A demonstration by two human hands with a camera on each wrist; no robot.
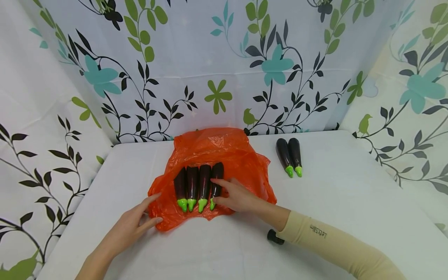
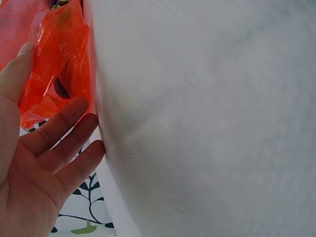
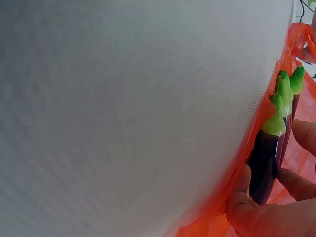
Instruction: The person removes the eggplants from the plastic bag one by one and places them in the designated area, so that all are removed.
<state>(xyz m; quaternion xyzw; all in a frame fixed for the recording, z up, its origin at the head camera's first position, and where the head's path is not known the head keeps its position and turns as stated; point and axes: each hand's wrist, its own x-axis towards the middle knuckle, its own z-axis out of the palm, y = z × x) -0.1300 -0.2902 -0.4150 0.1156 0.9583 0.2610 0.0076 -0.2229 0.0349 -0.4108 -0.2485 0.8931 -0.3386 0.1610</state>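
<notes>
bag, orange plastic, four eggplants lying at its mouth

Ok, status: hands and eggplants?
Right hand pinches rightmost eggplant on orange bag; left hand at bag's left edge. Three eggplants alongside, two on table. No visible obstruction.

The head view looks forward and down at the orange bag. Both wrist views share it from lower and nearer.

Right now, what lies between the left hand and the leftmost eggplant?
In the head view, only a crinkled part of the orange bag lies between the left hand and the leftmost eggplant.
</notes>
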